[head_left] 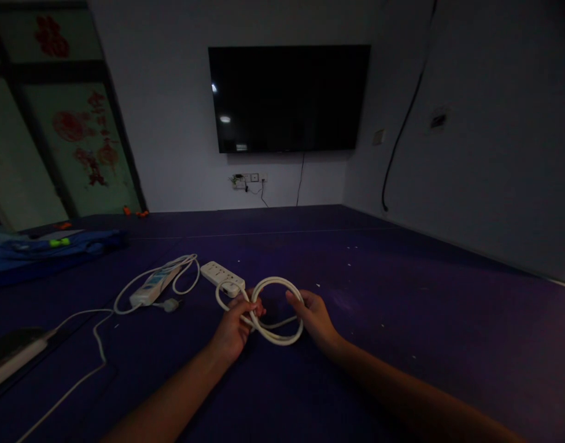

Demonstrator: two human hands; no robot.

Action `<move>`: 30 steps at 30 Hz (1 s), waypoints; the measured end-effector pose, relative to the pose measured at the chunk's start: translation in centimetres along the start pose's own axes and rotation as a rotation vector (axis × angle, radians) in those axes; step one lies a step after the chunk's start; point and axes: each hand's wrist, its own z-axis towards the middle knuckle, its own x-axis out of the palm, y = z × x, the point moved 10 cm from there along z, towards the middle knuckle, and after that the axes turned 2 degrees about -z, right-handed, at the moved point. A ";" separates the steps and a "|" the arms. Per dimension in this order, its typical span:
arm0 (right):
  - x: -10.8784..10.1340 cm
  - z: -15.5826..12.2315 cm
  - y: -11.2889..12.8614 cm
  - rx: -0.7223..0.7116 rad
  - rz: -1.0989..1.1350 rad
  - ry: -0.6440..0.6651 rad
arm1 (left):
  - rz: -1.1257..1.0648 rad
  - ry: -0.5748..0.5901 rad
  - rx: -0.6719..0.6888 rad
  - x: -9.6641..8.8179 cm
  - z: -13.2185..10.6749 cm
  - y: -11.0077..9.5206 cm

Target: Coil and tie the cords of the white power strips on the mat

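Above purple flooring, my left hand and right hand are pinching a coiled cable. One power strip is lying just beyond the left.

White cord, purple floor

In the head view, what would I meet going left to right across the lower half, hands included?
White bar → blue-labelled white strip → left hand → looped white cable → right hand.
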 end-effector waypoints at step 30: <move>1.1 -0.9 1.2 -0.133 -0.205 0.077 | -0.061 -0.301 0.083 -3.8 0.4 -0.6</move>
